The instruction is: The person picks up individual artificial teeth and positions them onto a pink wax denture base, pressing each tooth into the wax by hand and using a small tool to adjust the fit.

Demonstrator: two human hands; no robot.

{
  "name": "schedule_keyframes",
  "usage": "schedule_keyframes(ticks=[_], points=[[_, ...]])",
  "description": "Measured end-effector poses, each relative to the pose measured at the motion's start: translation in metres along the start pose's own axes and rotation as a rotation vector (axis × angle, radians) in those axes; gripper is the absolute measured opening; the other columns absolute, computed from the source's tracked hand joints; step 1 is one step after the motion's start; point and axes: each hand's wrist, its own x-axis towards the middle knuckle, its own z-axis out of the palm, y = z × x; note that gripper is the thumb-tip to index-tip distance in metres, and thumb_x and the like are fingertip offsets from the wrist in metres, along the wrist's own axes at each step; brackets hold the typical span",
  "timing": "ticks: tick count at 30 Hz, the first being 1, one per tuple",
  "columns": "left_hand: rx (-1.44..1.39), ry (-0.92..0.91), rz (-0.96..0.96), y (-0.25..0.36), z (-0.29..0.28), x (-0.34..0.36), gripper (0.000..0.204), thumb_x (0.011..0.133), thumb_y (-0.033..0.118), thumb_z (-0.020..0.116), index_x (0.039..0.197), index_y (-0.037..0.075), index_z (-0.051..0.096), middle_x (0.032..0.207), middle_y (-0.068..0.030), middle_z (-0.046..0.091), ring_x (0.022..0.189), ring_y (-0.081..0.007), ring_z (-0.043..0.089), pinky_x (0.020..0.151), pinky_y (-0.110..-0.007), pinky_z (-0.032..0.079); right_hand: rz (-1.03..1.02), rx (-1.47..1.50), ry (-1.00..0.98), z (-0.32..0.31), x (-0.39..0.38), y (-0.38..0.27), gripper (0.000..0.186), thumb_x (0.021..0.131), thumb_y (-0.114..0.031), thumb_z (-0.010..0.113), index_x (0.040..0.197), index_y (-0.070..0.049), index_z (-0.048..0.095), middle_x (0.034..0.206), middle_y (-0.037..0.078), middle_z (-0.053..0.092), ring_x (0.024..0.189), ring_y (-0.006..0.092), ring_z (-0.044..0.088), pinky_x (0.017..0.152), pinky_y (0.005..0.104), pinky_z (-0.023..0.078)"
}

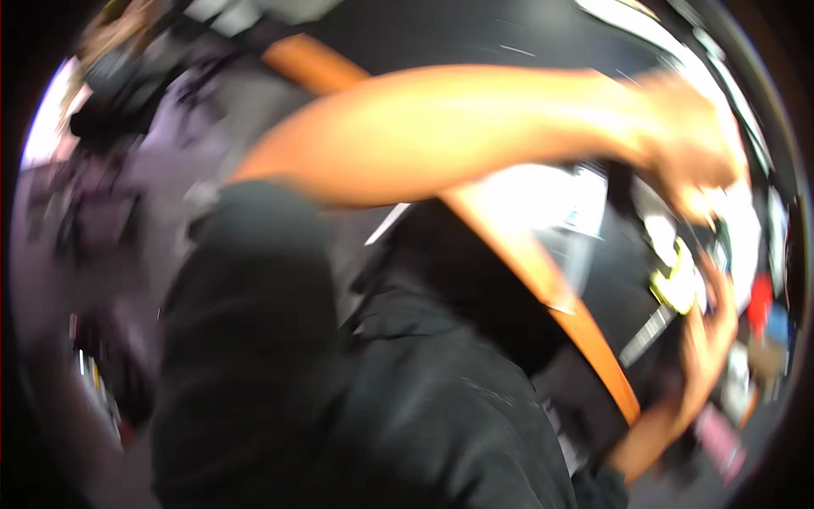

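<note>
We cannot tell if our blurred left hand (694, 140) grips something; our right hand (714, 327), fingers spread, should gently steady the yellow-white item (677, 287).

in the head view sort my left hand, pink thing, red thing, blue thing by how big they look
1. Left hand
2. Pink thing
3. Red thing and blue thing, too alike to rank

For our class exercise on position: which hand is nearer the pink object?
Right. The right hand is above the pink object in the picture; the left hand is much higher.
</note>
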Motion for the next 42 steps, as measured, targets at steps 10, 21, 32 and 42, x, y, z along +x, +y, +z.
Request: schedule_keyframes(ticks=[10,21,32,42], points=[[-0.246,-0.015,0.005,0.017,-0.003,-0.012,0.030,0.071,-0.003,0.084,0.100,-0.001,0.076,0.094,-0.0132,0.077,0.086,-0.0261,0.076,0.077,-0.032,0.059,0.056,-0.106,0.196,0.013,0.004,-0.021,0.030,0.087,-0.017,0.080,0.111,0.000,0.074,0.095,0.020,0.067,0.090,0.0365,0.068,0.081,0.0445,0.054],[-0.187,-0.052,0.031,0.016,-0.008,-0.008,0.028,0.069,-0.005,0.085,0.095,0.004,0.078,0.090,-0.0076,0.077,0.084,-0.0214,0.074,0.075,-0.031,0.056,-0.094,-0.131,0.354,0.024,0.004,-0.019,0.024,0.084,-0.011,0.081,0.105,-0.002,0.076,0.095,0.015,0.066,0.088,0.0309,0.062,0.078,0.0425,0.052],[-0.171,-0.073,0.071,0.018,-0.009,-0.007,0.031,0.070,0.001,0.088,0.099,0.006,0.078,0.088,-0.0048,0.076,0.079,-0.0194,0.072,0.070,-0.030,0.051,-0.181,-0.005,0.381,0.034,0.008,-0.031,0.011,0.084,-0.008,0.079,0.093,-0.003,0.076,0.088,0.007,0.066,0.088,0.0236,0.061,0.078,0.0384,0.046],[-0.146,-0.084,0.061,0.019,-0.007,-0.010,0.033,0.071,0.002,0.087,0.103,0.005,0.078,0.090,-0.0078,0.077,0.080,-0.0223,0.073,0.071,-0.032,0.052,-0.182,-0.039,0.361,0.032,0.005,-0.031,0.015,0.085,0.001,0.067,0.099,0.000,0.075,0.087,0.010,0.066,0.086,0.0266,0.063,0.077,0.0405,0.048]])
